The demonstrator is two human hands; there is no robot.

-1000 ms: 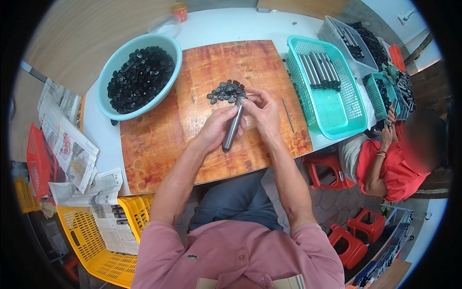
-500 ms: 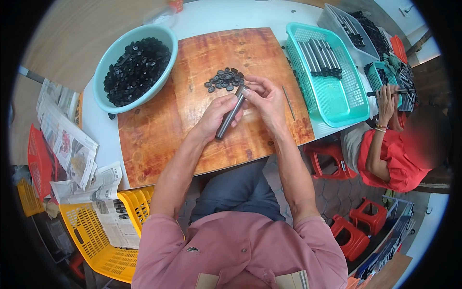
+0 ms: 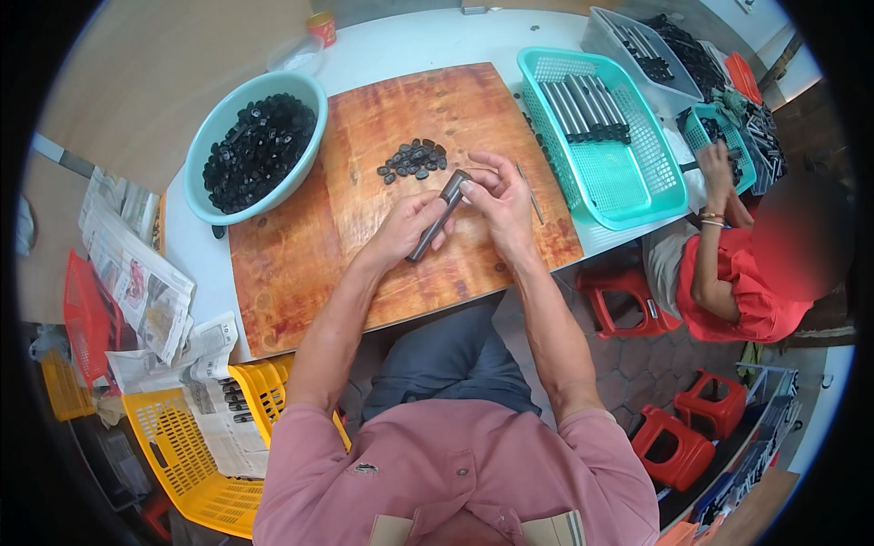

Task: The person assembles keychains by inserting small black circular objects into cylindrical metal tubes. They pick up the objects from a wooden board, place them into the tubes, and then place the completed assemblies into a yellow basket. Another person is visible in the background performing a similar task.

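Note:
A dark metal tube (image 3: 426, 240) slants over the wooden board (image 3: 319, 273), its upper end pointing away to the right. My left hand (image 3: 401, 229) is wrapped round its middle. At the upper end, the thumb of my right hand (image 3: 503, 211) presses against the tube, with the index finger lifted and bent beside it. Whether a small part sits under that thumb is hidden. Just beyond my hands lies a loose pile of small black caps (image 3: 417, 158). To the right of my right hand, a thin metal rod (image 3: 531, 194) rests on the board.
At left stands a pale blue bowl (image 3: 195, 187) full of black caps. A turquoise basket (image 3: 628, 189) at right holds several tubes (image 3: 583, 105). Beyond it is a clear bin (image 3: 678, 89). A co-worker in red (image 3: 724, 282) sits at right. A yellow crate (image 3: 173, 464) stands lower left.
My right index finger has lifted from the tube's end, while my left hand keeps its hold. The co-worker's hand, earlier at a dark tube, is now by the small green basket. The view has shifted slightly.

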